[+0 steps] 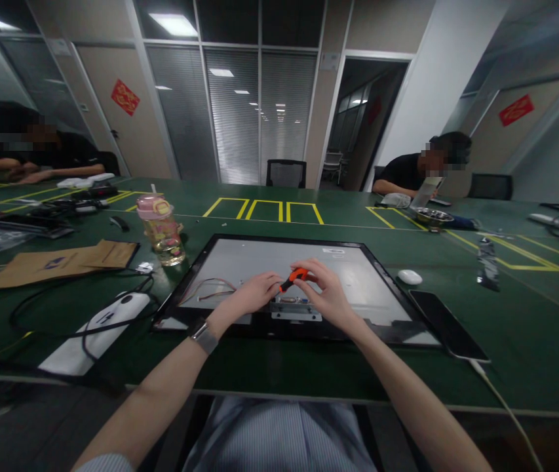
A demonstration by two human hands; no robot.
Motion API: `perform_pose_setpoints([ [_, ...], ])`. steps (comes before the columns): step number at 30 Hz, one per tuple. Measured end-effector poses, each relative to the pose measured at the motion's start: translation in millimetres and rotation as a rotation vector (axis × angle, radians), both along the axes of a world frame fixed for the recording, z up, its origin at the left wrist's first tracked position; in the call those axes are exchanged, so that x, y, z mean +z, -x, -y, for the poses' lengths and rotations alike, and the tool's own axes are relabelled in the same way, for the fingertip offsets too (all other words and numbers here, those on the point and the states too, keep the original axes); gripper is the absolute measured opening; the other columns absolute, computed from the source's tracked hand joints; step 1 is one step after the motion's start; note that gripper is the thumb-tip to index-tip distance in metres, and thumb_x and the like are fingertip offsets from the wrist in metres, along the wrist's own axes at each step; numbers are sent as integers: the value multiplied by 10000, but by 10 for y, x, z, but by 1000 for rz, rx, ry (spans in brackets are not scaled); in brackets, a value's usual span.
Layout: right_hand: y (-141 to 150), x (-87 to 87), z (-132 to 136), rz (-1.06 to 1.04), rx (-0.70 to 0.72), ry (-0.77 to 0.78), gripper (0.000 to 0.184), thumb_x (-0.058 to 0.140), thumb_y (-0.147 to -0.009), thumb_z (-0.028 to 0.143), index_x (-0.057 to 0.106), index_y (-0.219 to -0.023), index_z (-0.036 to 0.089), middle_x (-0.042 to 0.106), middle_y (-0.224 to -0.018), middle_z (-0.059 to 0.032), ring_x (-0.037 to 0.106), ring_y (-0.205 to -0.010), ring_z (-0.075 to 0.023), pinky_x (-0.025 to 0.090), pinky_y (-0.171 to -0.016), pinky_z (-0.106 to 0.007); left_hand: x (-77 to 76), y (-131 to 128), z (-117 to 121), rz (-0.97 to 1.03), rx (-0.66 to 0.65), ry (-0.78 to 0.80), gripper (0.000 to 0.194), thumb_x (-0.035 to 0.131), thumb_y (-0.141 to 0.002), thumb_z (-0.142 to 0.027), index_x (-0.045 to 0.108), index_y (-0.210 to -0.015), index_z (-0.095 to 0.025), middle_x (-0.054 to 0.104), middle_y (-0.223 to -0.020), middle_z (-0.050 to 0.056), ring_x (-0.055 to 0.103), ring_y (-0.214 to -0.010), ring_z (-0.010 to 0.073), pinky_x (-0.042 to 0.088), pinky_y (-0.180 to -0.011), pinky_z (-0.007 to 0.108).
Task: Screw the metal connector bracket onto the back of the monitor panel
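Observation:
A flat display panel [372, 278] with a black frame lies back side up on the table before me. My right hand [327, 290] grips an orange and black screwdriver [295, 278], held aslant above the panel. Its lower, black end points down and left to my left hand [259, 291]. The left fingers are drawn together at that end, and whatever they pinch is hidden. Just below both hands a metal bracket [296, 313] with connectors sits at the panel's near edge. Thin coloured wires [213, 283] lie on the panel left of my left hand.
Left of the panel are a pink-lidded bottle [161, 226], a cardboard envelope [63, 262] and a white power strip [97, 334] with black cables. On the right lie a phone [449, 324] on a cable and a white earbud case [409, 276]. Other people sit across the table.

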State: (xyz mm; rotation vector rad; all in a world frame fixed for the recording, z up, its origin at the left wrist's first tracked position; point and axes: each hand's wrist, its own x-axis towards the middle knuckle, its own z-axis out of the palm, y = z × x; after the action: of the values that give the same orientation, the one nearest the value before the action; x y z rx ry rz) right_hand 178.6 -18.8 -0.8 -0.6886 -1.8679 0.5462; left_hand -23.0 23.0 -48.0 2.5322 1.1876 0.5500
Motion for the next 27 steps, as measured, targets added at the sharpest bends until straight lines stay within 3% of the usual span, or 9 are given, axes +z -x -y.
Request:
perform_pose_setpoints([
  [7, -148, 46, -119, -356, -142, 152, 306, 570, -870, 314, 558, -1170, 254, 613, -910, -19, 696, -861, -187, 591, -817, -384, 100, 33, 8, 50, 81, -54, 321, 447, -920, -239, 554, -1211, -161, 572, -1232, 99, 558, -1099, 214, 414, -975, 339],
  [10, -233, 81, -186, -479, -218, 178, 304, 580, -854, 340, 558, -1138, 235, 596, -886, -13, 715, -795, -189, 615, -755, -378, 204, 86, 15, 156, 113, -71, 227, 530, -880, -267, 653, -1023, -141, 633, -1023, 81, 591, -957, 198, 443, -886, 317],
  [13, -302, 88, -246, -539, -278, 189, 300, 580, -847, 341, 560, -1125, 229, 592, -909, -18, 715, -784, -186, 619, -743, -380, 297, 123, 44, 206, 14, 62, 140, 624, -808, -259, 699, -801, -140, 611, -767, 21, 552, -703, 135, 438, -687, 243],
  [18, -343, 59, -292, -592, -289, 206, 293, 587, -840, 346, 562, -1108, 231, 589, -924, -15, 712, -769, -178, 617, -754, -393, 320, 158, 74, 123, -161, 270, 152, 685, -747, -222, 751, -875, -173, 533, -685, -13, 490, -636, 105, 372, -599, 203],
  [27, -328, 31, -297, -609, -266, 218, 294, 600, -837, 366, 572, -1101, 241, 592, -933, -11, 709, -823, -187, 616, -770, -389, 272, 150, 83, -8, -211, 161, 131, 684, -748, -200, 779, -835, -223, 552, -686, 1, 512, -617, 106, 374, -604, 212],
])
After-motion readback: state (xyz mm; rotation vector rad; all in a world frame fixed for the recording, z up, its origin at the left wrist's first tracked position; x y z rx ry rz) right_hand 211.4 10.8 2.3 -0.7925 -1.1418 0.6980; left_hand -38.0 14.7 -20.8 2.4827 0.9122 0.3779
